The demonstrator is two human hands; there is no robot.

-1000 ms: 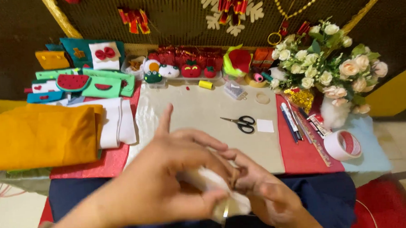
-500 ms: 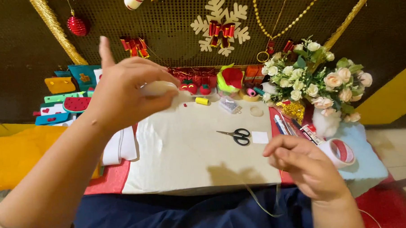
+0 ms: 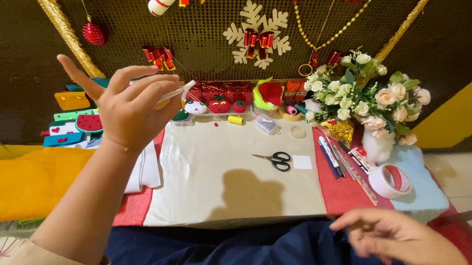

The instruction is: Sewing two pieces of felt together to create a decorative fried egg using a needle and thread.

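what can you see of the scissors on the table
The scissors are a small pair with black looped handles and thin silvery blades that look like metal. They lie flat and closed on the cream cloth that covers the middle of the table, handles to the right, blade tips pointing left. A small white square sits just right of the handles; whether it touches them is unclear. Neither hand touches the scissors.

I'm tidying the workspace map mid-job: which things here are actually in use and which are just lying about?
In use:
- left hand, raised, pinching a small white piece
- right hand, low over the lap; too blurred to tell if it holds anything

Lying about:
- scissors on the cream cloth
- tape roll
- pens
- flower bouquet
- yellow spool
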